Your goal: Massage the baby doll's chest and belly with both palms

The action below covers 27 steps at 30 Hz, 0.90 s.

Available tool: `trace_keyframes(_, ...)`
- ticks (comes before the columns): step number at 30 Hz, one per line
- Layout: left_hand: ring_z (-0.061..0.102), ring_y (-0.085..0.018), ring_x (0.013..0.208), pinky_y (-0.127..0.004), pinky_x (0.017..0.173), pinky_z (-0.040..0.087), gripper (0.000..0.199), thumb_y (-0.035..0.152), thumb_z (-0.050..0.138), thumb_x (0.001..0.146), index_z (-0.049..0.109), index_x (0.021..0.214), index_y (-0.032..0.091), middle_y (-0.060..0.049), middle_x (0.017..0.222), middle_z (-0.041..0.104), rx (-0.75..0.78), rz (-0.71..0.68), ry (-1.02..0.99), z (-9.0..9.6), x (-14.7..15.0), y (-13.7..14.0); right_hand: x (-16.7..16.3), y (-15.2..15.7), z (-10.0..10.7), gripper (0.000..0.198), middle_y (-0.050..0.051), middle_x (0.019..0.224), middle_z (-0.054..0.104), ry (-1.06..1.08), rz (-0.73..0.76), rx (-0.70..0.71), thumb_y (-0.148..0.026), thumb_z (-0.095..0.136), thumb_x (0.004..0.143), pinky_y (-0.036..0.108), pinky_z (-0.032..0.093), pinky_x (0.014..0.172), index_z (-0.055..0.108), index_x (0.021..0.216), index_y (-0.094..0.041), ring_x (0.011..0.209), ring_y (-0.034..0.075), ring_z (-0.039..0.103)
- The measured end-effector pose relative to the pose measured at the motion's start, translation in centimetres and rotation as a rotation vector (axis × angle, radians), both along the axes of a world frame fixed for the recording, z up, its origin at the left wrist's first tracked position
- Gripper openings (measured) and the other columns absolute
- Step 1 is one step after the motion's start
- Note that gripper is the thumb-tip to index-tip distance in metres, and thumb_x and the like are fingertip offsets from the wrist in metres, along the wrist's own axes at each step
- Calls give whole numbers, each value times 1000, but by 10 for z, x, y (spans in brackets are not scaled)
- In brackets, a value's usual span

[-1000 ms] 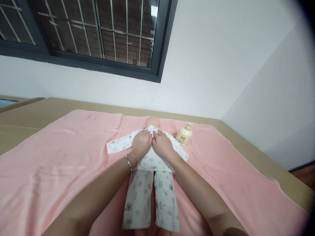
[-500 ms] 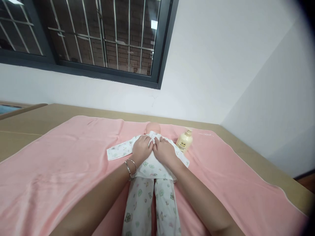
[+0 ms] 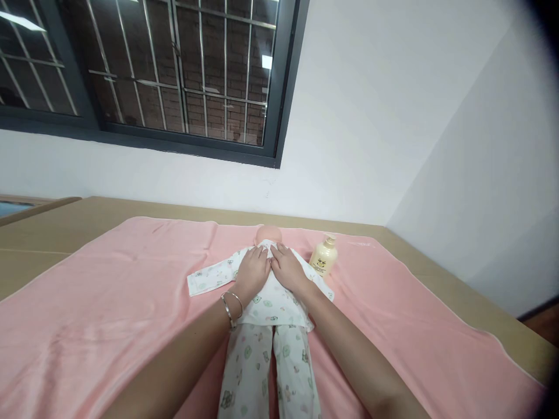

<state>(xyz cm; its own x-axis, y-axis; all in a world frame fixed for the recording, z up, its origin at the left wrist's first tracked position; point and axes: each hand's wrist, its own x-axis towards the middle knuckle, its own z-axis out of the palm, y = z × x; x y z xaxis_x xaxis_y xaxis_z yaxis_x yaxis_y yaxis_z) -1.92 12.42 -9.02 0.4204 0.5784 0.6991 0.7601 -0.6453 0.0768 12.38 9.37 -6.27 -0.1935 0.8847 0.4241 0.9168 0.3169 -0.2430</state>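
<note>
Pink blanket [image 3: 414, 337] on tan surface [image 3: 48, 233] below window [image 3: 218, 116], left grip [image 3: 253, 270] and right grip [image 3: 289, 270] unclenched on shirt [image 3: 273, 305]

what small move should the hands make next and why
Perhaps slide the left hand and right hand slightly apart over the printed top: they rest side by side high on it, near the doll's head, apparently laid over the fabric rather than gripping it.

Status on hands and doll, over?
Left hand, right hand on shirt, side by side. Doll lying on pink blanket. Bottle beside it, apart from both hands.
</note>
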Motion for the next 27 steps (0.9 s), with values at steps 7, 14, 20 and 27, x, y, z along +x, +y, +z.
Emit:
trace_keyframes(7, 61, -25, 110, -43, 99, 48, 29, 20, 40, 93, 67, 102, 15, -14, 111, 68, 73, 3, -137, -3, -3, -6, -13, -17, 3, 38, 13, 130, 58, -10, -142, -16, -24, 32, 96, 35, 39, 98, 58, 123, -18, 121, 24, 51)
trace_keyframes(14, 54, -29, 123, -46, 107, 42, 36, 26, 43, 91, 62, 118, 11, -14, 127, 63, -151, 76, -186, -3, -2, -2, -8, -11, 3, 54, 20, 146, 42, 20, -178, -114, -42, 33, 98, 40, 30, 108, 42, 141, -11, 137, 28, 36)
trace_keyframes(20, 47, -29, 130, -48, 112, 36, 41, 30, 40, 93, 57, 126, 11, -13, 134, 58, -245, 22, -219, -5, -4, 4, 1, -7, 2, 56, 18, 150, 36, 75, -122, -139, -43, 33, 98, 42, 19, 115, 39, 144, -11, 141, 28, 29)
trace_keyframes(27, 38, -28, 137, -52, 114, 31, 48, 34, 29, 97, 46, 135, 10, -18, 141, 49, -158, -25, -341, -6, -5, -1, -5, -15, 11, 52, 18, 154, 30, 83, -58, 43, -33, 38, 96, 45, 12, 116, 38, 143, -11, 144, 26, 22)
